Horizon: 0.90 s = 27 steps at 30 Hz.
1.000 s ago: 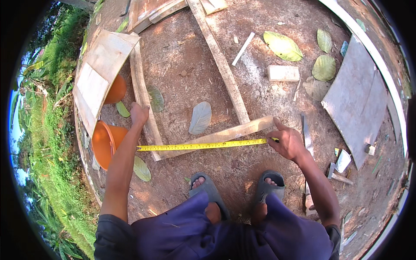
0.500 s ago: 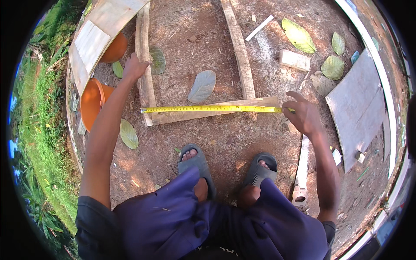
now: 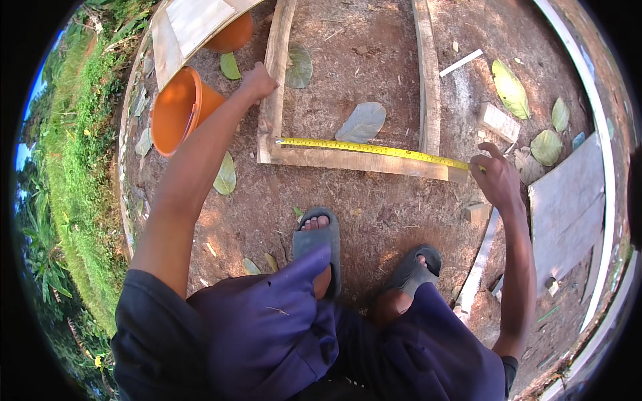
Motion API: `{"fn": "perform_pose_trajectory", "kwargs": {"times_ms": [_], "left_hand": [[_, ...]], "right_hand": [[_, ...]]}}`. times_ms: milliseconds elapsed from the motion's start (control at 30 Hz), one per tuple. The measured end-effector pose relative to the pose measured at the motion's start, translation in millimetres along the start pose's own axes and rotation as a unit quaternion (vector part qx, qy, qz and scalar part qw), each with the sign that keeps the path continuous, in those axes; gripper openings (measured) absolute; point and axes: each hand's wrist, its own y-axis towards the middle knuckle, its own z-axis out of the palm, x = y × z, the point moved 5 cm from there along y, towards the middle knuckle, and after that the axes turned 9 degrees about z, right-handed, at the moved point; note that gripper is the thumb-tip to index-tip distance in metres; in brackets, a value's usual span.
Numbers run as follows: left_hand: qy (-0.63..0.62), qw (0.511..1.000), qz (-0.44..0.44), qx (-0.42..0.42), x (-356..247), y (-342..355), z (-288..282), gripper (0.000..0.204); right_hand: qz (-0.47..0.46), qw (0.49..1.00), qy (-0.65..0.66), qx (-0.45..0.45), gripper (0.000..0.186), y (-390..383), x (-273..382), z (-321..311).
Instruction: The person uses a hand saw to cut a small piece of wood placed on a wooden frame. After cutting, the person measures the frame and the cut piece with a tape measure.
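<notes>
My left hand (image 3: 259, 83) is closed at the outer edge of the left wooden strip (image 3: 273, 100), its fingertips partly hidden. A wooden board (image 3: 374, 160) lies crosswise at the near ends of that strip and a second wooden strip (image 3: 429, 80). Stretched along the board is a yellow tape measure (image 3: 374, 148), whose left end is near the corner with the left strip. My right hand (image 3: 496, 175) pinches the tape's right end just past the board's end, index finger raised. The tape's case cannot be made out.
Orange buckets (image 3: 175, 113) lie at the left near a leaning plywood sheet (image 3: 194, 27). At the right are a pale block (image 3: 499, 122), a grey panel (image 3: 568, 207) and a long pale strip (image 3: 478, 267). Leaves (image 3: 361, 123) are scattered over the dirt. My sandalled feet (image 3: 319, 244) stand close by.
The view has shifted, so the scene sits further right. The crosswise board has turned, its right end now nearer me, and the tape slants down to the right along it.
</notes>
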Motion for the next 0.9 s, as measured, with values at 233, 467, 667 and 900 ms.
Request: {"fn": "perform_pose_trajectory", "kwargs": {"times_ms": [233, 467, 667, 900], "left_hand": [[0.055, 0.997, 0.047, -0.008, 8.7, 22.6, 12.6, 0.059], [0.026, 0.997, 0.070, -0.018, 21.6, 30.7, 17.7, 0.058], [0.083, 0.991, 0.095, -0.035, 33.1, 39.8, 17.5, 0.060], [0.057, 0.994, 0.074, -0.049, 27.8, 30.3, 19.8, 0.055]], "right_hand": [[-0.016, 1.000, -0.011, -0.014, 0.019, 10.2, -1.2, 7.0], [-0.017, 0.999, -0.046, 0.015, 0.019, 17.2, -4.2, 10.9], [-0.011, 0.998, -0.048, 0.029, 0.019, 19.0, -3.0, 14.9], [-0.017, 0.999, -0.029, 0.021, 0.021, 17.0, -4.9, 15.3]]}}
